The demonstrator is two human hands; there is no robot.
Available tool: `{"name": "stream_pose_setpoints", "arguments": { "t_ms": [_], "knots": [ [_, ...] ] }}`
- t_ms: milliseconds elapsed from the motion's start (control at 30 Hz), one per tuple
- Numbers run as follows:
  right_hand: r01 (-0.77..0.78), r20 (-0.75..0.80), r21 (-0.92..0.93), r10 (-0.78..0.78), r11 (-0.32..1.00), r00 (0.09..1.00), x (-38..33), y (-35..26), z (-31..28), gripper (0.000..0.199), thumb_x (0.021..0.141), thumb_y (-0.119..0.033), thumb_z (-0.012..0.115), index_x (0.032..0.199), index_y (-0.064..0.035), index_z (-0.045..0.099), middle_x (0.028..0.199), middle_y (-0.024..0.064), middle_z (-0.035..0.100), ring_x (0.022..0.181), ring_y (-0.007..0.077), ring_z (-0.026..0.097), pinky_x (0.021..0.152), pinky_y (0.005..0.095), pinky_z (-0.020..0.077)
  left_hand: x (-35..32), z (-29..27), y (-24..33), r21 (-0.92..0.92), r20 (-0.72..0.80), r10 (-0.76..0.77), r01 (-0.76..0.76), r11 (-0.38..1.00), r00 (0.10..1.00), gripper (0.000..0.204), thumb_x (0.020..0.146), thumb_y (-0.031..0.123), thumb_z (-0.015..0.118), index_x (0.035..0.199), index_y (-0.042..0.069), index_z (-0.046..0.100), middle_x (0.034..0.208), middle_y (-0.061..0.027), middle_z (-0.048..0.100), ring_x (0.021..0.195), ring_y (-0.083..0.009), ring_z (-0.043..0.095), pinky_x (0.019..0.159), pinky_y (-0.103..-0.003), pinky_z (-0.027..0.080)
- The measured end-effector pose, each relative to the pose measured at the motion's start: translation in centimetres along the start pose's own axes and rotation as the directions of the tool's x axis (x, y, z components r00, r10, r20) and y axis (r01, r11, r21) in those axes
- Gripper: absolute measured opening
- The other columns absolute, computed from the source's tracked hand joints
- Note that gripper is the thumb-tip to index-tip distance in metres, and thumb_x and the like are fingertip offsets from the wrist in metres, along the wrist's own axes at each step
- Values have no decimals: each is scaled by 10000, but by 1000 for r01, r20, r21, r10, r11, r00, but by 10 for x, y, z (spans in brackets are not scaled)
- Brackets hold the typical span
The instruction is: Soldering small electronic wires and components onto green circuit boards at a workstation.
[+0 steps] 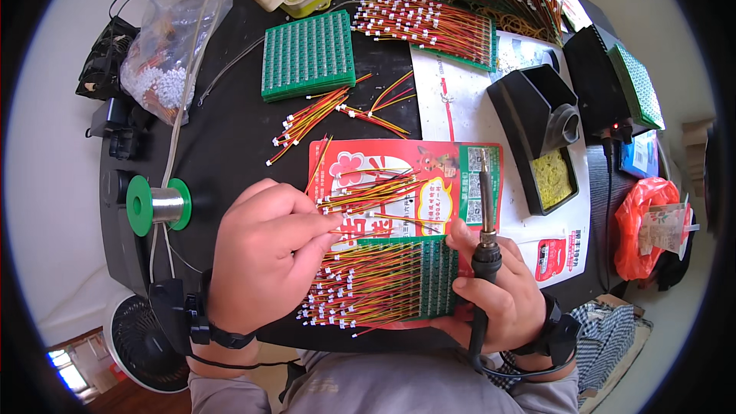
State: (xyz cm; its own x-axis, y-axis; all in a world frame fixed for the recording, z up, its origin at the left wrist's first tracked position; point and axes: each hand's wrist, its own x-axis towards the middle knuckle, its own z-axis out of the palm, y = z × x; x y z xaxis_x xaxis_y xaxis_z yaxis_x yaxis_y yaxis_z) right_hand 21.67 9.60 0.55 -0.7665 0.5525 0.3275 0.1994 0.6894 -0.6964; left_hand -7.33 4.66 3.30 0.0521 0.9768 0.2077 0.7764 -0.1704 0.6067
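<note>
A green circuit board panel (438,280) lies in front of me, with rows of red and yellow wire leads (368,284) running left to white connectors. My left hand (264,249) is closed in a pinch at the panel's far left corner, on what looks like a wire lead. Between the fingers of my right hand (498,291) is a soldering iron (486,257), its metal tip pointing away from me. That hand's fingertips also touch the panel's right edge. Loose wire leads (376,190) lie just beyond the panel on a red printed sheet (491,218).
A green solder spool (139,205) stands at left. Behind are stacked green panels (307,54), loose leads (307,123) and wired panels (429,27). At right sit a black iron stand (529,100) with yellow sponge (552,178), a black box (598,77) and a red plastic bag (640,215).
</note>
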Motion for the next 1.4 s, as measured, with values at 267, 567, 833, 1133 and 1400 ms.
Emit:
{"name": "stream_pose_setpoints", "arguments": {
  "t_ms": [267,567,833,1133,1400],
  "knots": [
    [17,-8,-4,-17,1000,1000,0,1,0,637,678,-197,877,1206,-68,545,1423,370,533,1080,434,680,902,497,529,0,1,-8,-16,144,25,-23,1000,989,174,710,-4,808,880,31,788,800,-69,671,703,-254,621,687,-364,481],
    [15,3,-15,-15,1000,1000,2,0,0,652,668,-202,890,1204,-71,543,1424,372,531,1062,432,685,877,485,540,6,9,-9,87,89,142,-149,985,986,188,731,-19,796,910,36,775,795,-74,660,700,-265,627,634,-375,489],
    [16,-20,-2,-16,1000,1000,-2,1,2,655,661,-165,895,1202,-55,544,1423,379,528,1029,437,696,850,460,568,14,18,-16,102,-34,190,-186,977,981,203,749,-23,759,939,48,765,805,-64,647,737,-269,621,635,-377,518],
    [46,-23,24,-46,999,999,-2,1,3,638,662,-148,893,1190,-41,552,1420,395,519,933,402,702,796,433,585,11,30,-3,-153,38,211,-203,967,977,238,732,-31,783,963,26,785,910,-100,756,803,-284,688,749,-383,554],
    [39,19,38,-40,999,999,-3,4,2,634,677,-147,889,1204,-53,550,1426,396,513,937,403,704,782,427,589,7,16,10,-181,-19,56,-58,982,998,267,728,-87,789,978,7,795,863,-102,741,727,-230,678,668,-316,520]
  ]
}}
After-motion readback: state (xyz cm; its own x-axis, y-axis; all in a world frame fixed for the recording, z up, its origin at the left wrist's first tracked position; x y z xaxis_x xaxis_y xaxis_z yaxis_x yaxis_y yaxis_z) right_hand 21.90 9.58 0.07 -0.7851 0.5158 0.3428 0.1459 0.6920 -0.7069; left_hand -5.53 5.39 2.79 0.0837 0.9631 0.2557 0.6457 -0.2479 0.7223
